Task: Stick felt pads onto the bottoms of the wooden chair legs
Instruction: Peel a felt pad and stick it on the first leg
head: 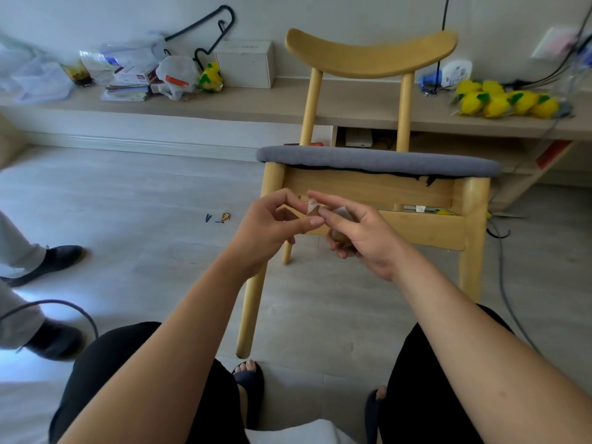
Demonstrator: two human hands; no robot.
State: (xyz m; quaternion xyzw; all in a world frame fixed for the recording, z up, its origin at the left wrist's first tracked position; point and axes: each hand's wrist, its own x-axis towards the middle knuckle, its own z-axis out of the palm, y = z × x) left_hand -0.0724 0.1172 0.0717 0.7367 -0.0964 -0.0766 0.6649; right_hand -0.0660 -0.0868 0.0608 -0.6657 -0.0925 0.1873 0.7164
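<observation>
In front of the upright chair (pixel 371 187), left hand (pixel 272 225) and right hand (pixel 362 235) both pinch one felt pad (pixel 312 208), apparently peeling it; leg (pixel 253 309) bottoms face the floor (pixel 144 219), sticking apparently pending.

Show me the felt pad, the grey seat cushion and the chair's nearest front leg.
felt pad (pixel 312 207): head view, its pale middle.
grey seat cushion (pixel 378 160): head view, middle of front edge.
nearest front leg (pixel 253 309): head view, lower shaft.
</observation>
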